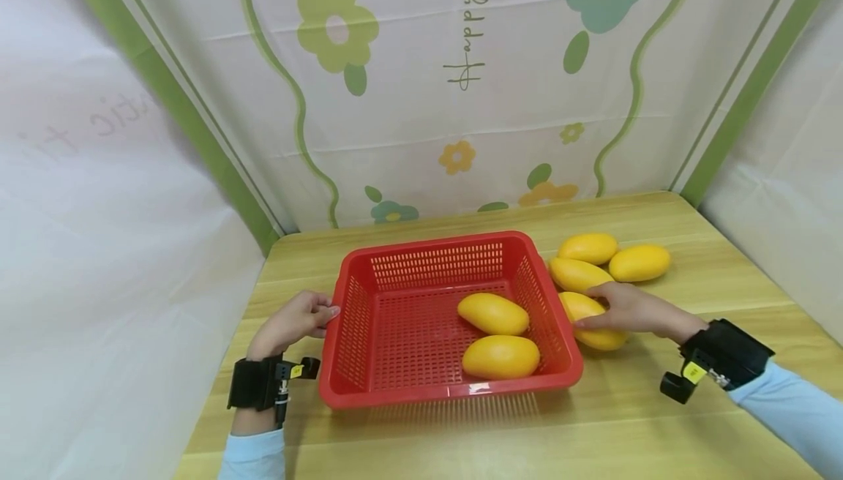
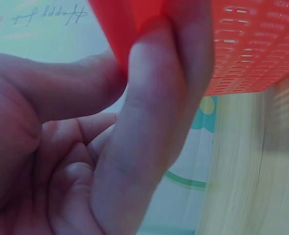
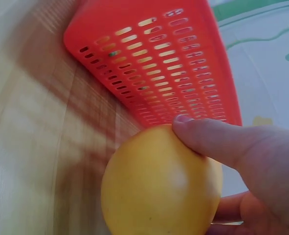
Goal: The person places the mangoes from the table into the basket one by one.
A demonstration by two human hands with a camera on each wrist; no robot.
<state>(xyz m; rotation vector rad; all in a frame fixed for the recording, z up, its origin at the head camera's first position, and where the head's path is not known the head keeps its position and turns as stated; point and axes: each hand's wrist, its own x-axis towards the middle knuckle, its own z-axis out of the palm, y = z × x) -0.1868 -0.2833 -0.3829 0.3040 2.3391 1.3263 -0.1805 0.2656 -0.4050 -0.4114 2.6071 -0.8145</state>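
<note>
A red perforated plastic basket [image 1: 421, 392] stands on the wooden table, and two yellow mangoes [image 1: 492, 313] lie in its right half. My left hand [image 1: 294, 323] pinches the basket's left rim between thumb and fingers, as the left wrist view shows up close. Just outside the right wall, my right hand [image 1: 628, 309] grips another mango [image 1: 602, 339], thumb on the near side and fingers over the far side. In the right wrist view that mango [image 3: 159, 181] sits beside the basket's slotted wall [image 3: 159, 63]. The far fingers are partly hidden behind it.
Behind the right hand lie three more mangoes [image 1: 639, 263] close together, right of the basket. The light wood table [image 1: 461, 443] ends at a printed cloth backdrop [image 1: 395, 114] at the back, with white cloth walls [image 1: 118, 246] on both sides.
</note>
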